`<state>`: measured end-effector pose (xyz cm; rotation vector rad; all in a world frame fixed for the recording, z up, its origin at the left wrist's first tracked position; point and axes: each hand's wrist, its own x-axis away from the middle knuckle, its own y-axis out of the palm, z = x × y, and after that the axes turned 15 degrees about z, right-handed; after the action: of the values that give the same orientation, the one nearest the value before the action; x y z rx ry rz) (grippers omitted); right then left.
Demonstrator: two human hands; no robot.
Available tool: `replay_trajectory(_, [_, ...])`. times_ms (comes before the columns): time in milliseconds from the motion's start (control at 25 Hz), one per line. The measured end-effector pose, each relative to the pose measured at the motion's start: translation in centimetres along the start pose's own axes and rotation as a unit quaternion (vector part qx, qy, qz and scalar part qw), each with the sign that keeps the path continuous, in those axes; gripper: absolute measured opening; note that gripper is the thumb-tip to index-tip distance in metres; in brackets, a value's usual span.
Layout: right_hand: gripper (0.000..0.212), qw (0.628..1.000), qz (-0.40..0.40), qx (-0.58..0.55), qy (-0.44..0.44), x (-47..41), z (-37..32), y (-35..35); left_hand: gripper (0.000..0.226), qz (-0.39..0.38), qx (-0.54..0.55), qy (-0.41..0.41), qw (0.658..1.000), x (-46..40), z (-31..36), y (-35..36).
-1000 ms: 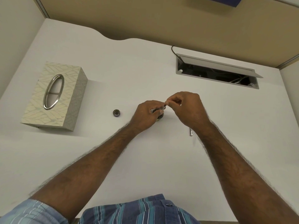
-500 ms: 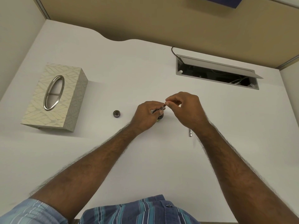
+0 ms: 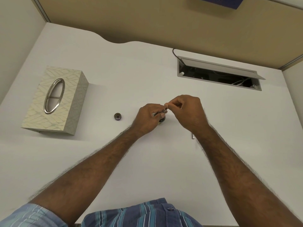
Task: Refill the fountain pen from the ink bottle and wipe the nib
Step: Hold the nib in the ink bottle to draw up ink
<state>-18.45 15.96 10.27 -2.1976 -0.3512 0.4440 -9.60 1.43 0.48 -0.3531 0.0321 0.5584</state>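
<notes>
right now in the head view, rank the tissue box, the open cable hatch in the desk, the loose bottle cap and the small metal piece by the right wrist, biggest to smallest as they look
1. cable hatch
2. tissue box, nearly as large
3. bottle cap
4. metal piece, partly hidden by the wrist, so unsure against the cap

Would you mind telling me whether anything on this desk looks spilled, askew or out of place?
No ink spill shows on the desk. The bottle cap lies off the ink bottle, as refilling needs. Only the cable hatch stands open.
</notes>
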Motion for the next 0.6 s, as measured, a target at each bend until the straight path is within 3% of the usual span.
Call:
replay_trajectory(80, [0.023,1.0,0.012,0.006,0.01,-0.07,0.1,0.23,0.013,0.006,0.0,-0.005,1.0,-0.02,-0.13,0.06])
replay_trajectory(320, [0.015,0.999,-0.023,-0.035,-0.02,0.1,0.36,-0.17,0.014,0.022,-0.009,0.009,1.0,-0.03,-0.28,0.12])
replay_trajectory(600, [0.017,0.999,0.002,-0.025,0.026,-0.02,0.58,0.28,0.004,0.018,-0.007,0.009,1.0,0.06,-0.22,0.03])
